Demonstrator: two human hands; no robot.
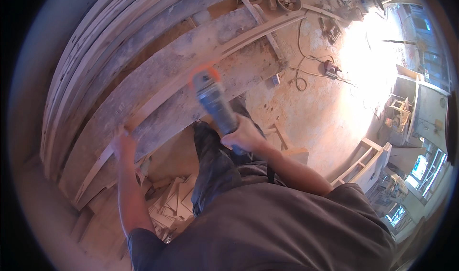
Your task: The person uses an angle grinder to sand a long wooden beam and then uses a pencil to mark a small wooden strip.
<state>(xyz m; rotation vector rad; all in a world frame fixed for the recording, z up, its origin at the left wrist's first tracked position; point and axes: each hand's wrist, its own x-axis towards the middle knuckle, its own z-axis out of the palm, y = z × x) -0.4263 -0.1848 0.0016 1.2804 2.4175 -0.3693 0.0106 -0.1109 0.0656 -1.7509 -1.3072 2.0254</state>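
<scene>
My right hand [246, 136] is wrapped round the grey body of an angle grinder [215, 102]. Its head, with a blurred orange disc at the far end, is raised near a long pale wooden strip [165, 93]. Farther left, my left hand [124, 146] is closed on that same strip, its fingers partly hidden. The strip runs diagonally across a broad, dusty workbench board [177, 113]. From this angle I cannot tell whether the disc touches the wood.
More long planks [95, 46] lie along the left. Wood offcuts [169, 204] are heaped near my left leg. A power tool [331, 69] with a trailing cord lies on the floor at right, and a bucket [288, 0] stands at the back. A wooden frame [361, 161] sits at right.
</scene>
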